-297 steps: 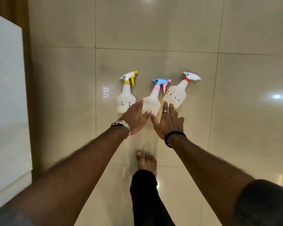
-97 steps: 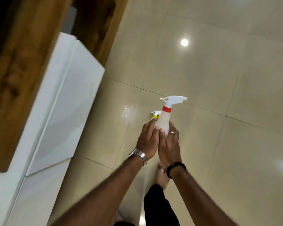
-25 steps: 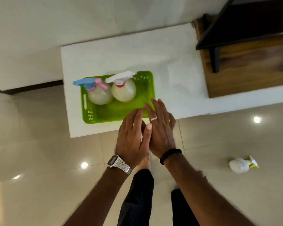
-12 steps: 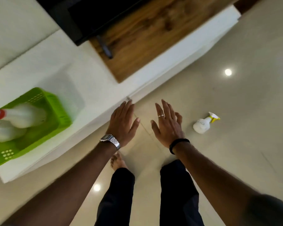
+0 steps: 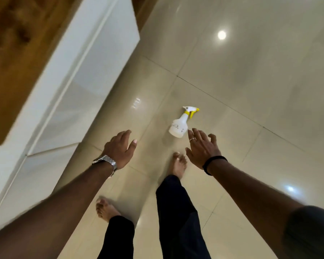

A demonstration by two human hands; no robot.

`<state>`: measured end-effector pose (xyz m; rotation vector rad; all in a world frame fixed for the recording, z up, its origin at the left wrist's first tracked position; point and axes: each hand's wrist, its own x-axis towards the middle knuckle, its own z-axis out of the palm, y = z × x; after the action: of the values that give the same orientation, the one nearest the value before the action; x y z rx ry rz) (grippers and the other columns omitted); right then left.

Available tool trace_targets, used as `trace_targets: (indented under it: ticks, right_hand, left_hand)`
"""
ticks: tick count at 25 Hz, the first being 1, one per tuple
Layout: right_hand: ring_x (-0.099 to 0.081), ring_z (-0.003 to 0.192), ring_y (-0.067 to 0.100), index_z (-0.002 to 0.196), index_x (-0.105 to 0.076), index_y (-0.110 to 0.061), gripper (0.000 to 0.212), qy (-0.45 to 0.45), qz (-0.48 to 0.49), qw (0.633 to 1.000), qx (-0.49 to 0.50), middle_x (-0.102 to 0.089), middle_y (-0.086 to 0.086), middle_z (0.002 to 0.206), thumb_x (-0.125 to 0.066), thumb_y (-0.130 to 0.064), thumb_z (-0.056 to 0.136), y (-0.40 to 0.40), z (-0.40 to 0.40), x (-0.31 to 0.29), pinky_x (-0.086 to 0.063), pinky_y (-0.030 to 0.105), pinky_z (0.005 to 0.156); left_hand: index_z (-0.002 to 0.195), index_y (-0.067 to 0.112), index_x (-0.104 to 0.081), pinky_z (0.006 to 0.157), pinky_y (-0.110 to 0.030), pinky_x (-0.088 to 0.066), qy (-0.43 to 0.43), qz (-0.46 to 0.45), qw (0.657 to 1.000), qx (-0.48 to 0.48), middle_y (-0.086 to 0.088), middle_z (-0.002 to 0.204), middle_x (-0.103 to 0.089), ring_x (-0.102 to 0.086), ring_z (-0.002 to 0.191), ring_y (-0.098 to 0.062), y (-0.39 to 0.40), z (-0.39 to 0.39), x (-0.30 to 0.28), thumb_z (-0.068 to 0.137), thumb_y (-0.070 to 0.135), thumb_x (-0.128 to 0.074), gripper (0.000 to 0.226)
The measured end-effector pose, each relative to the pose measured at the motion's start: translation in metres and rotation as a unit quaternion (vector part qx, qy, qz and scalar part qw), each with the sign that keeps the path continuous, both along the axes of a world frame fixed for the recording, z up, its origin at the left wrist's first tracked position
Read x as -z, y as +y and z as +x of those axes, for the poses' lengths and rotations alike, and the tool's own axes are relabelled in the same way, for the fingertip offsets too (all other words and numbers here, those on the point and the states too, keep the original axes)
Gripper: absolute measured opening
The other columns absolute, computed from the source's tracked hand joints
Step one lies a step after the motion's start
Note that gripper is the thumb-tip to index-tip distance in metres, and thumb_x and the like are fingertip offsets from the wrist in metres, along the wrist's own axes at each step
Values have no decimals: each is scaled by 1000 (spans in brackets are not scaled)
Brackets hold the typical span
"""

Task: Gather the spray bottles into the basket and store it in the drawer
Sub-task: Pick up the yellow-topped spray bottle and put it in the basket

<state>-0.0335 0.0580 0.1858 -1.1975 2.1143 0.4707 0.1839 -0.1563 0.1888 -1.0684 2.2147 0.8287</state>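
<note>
Both the left hand [image 5: 120, 149] and right hand [image 5: 201, 148] reach open and empty toward a yellow-triggered spray bottle [image 5: 179, 127] at frame centre, probably light, smooth plastic, best gripped at its neck.

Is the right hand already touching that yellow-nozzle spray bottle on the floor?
Apart. The head view shows the right hand open above the floor tiles, fingertips just short of the spray bottle.

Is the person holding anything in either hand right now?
No. Both the left hand and right hand are open and empty; the yellow-trigger spray bottle stands untouched on the floor.
</note>
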Motion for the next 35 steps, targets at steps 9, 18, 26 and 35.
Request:
trace_targets:
  ticks: [9, 18, 26, 35]
  right_hand:
    - [-46, 133, 29, 146, -38, -8, 59, -80, 1, 956, 283, -47, 9, 145, -36, -47, 102, 21, -69, 151, -35, 50, 100]
    - [-50, 132, 38, 144, -44, -5, 57, -225, -42, 815, 533, -49, 20, 146, -30, -45, 106, -16, -61, 271, -40, 41, 105]
    - [-61, 115, 35, 126, -59, -9, 54, -270, -67, 728, 627, -67, 16, 123, -32, -51, 104, -28, -61, 251, -48, 39, 94]
    - [-65, 104, 32, 126, -59, -15, 49, -234, -143, 801, 532, -69, 12, 112, -36, -50, 103, -42, -103, 93, -50, 38, 85]
  left_hand:
    - [155, 19, -24, 116, -42, -34, -65, 134, 983, 104, -12, 160, -33, -42, 142, -33, 48, -168, 150, 102, 51, -31, 62]
    - [150, 18, -34, 110, -44, -40, -122, 140, 982, -34, -18, 150, -45, -48, 135, -37, 68, -221, 274, 102, 54, -30, 60]
    - [117, 13, -59, 80, -38, -51, -68, 174, 979, -87, -19, 106, -68, -65, 88, -34, 85, -236, 244, 105, 39, -31, 40]
    - [107, 21, -54, 87, -46, -53, 19, 188, 969, -158, -14, 105, -68, -68, 95, -38, 72, -259, 75, 105, 41, -35, 28]
